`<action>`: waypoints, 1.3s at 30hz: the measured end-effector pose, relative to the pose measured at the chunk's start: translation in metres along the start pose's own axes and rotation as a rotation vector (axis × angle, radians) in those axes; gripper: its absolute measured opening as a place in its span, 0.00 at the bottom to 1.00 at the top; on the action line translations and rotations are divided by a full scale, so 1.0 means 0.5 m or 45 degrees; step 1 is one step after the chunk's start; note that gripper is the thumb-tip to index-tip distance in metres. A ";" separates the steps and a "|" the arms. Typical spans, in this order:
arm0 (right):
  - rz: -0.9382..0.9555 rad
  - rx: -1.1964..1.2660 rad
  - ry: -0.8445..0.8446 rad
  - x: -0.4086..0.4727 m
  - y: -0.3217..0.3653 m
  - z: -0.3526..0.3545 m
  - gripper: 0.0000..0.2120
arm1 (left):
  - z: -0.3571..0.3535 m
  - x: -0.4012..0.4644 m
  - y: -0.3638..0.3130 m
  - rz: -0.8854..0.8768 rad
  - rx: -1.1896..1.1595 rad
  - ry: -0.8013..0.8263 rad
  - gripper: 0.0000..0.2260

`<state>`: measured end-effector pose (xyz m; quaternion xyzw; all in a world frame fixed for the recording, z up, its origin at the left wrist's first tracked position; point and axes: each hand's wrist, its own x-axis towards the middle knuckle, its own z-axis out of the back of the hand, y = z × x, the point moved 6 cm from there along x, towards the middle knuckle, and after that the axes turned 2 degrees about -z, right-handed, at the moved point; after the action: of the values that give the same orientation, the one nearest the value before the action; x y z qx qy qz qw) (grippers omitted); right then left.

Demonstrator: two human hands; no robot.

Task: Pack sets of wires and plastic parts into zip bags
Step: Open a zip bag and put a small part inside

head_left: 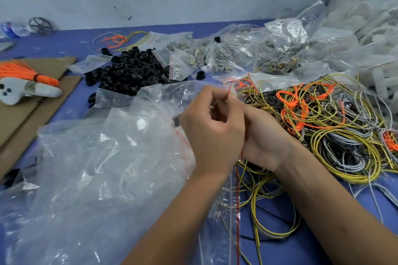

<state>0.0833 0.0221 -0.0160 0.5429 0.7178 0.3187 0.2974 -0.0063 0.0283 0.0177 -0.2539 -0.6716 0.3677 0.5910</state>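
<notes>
The head view shows the left hand (pixel 212 127) and right hand (pixel 261 137) close together over the blue bench (pixel 71 101), fingers curled, pinching a small clear zip bag with a red seal strip (pixel 233 198). Right lies a tangle of yellow, grey and orange wires (pixel 336 127); farther back sit a pile of black plastic rings (pixel 131 71) and filled bags (pixel 215 56).

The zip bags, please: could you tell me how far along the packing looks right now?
Done: a heap of filled zip bags lies at the back of the table. In hand: both hands, the left hand and the right hand, pinch a clear bag with a red strip at its top edge. Left: a large pile of black plastic parts and a tangle of loose wires remain unpacked.
</notes>
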 end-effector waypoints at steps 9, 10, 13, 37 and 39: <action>0.520 -1.238 -0.476 -0.007 0.044 0.016 0.10 | -0.002 0.006 0.061 0.267 0.007 -0.020 0.07; 0.694 -1.576 -0.554 -0.014 0.053 0.009 0.08 | -0.003 0.007 0.070 0.306 0.007 -0.015 0.06; 0.996 -1.842 -0.708 -0.041 0.073 -0.002 0.04 | -0.010 0.011 0.092 0.377 0.050 0.043 0.07; 1.160 -1.965 -1.451 -0.137 0.174 0.078 0.11 | -0.006 0.025 0.125 0.481 0.157 0.149 0.07; 1.199 -1.837 -1.407 -0.141 0.176 0.080 0.07 | -0.005 0.027 0.127 0.490 0.154 0.161 0.07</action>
<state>0.1827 -0.0224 0.0334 0.5325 -0.1684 0.4645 0.6873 -0.0120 0.0775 -0.0247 -0.3640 -0.5488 0.4968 0.5652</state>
